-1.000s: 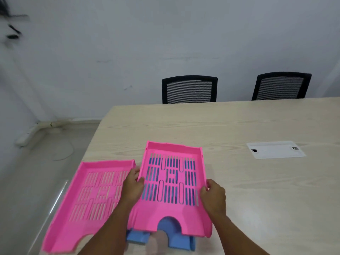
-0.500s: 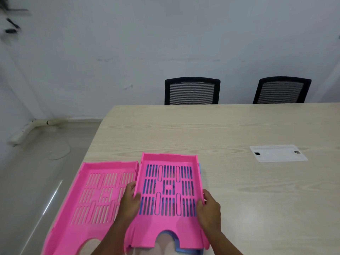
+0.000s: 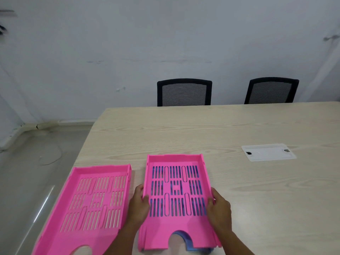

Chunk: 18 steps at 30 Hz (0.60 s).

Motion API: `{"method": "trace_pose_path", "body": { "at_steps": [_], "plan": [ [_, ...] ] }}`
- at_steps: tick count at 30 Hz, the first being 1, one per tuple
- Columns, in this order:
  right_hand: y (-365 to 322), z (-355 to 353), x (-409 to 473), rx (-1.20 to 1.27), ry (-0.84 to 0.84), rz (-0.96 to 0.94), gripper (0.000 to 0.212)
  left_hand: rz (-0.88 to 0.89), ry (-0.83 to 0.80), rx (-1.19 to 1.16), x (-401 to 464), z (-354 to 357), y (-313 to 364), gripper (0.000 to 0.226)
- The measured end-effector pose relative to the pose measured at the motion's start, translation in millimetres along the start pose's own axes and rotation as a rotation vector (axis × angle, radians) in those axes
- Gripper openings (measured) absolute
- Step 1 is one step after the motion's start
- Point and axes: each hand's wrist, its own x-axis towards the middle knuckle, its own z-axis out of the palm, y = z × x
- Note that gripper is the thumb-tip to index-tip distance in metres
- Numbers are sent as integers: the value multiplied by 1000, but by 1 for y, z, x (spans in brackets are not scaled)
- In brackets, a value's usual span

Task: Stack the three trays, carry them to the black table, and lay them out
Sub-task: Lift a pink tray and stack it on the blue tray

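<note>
A pink slotted tray lies nested on a blue tray, whose blue shows through the slots and at the front notch. My left hand grips the pink tray's left wall and my right hand grips its right wall. A second pink tray lies flat on the wooden table just to the left, apart from the stack, near the table's left edge.
A white cable cover plate is set in the table to the right. Two black mesh chairs stand at the far edge against the wall. Grey floor with a loose cable lies left of the table.
The pink tray in my hands has come down from a tilted, raised position and now sits squarely on the blue tray. Both hands stayed on its side walls.
</note>
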Motion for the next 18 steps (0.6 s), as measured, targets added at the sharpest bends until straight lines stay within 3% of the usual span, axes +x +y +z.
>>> {"method": "trace_pose_path", "body": {
  "at_steps": [18],
  "plan": [
    [7, -6, 9, -44, -6, 2, 27, 49, 35, 144, 1, 15, 6, 45]
  ]
}}
